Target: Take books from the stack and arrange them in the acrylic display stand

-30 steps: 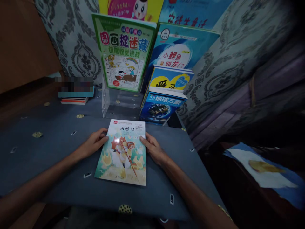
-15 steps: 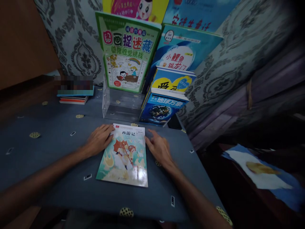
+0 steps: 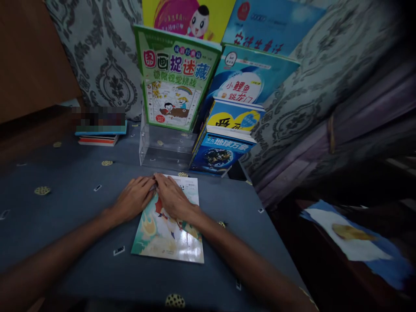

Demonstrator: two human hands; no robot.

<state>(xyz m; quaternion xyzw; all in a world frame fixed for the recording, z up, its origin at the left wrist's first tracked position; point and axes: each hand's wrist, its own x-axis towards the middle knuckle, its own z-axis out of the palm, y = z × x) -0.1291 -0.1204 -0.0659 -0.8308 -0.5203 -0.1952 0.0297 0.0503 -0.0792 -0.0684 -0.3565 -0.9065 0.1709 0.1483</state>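
A thin paperback book [image 3: 169,242] with a green and cream illustrated cover lies face up on the table in front of me. My left hand [image 3: 134,197] rests at its upper left edge, palm down, with fingers stretched towards the corner. Across the upper part of the cover lies my right hand [image 3: 173,197], also palm down and fairly flat, its fingertips meeting the left fingertips at the top left corner. It hides most of the title and part of the picture. Neither hand lifts the book.
Behind the book stands a clear acrylic rack [image 3: 165,157] with a green picture book [image 3: 177,82] and several blue books [image 3: 224,154]. A short book stack [image 3: 99,139] sits at the back left. A dark flat object [image 3: 238,171] lies beside the rack, near the table's right edge.
My right hand has moved left from the book's right edge onto its cover, up to the top left corner. My left hand stays at the left edge. The view has shifted slightly.
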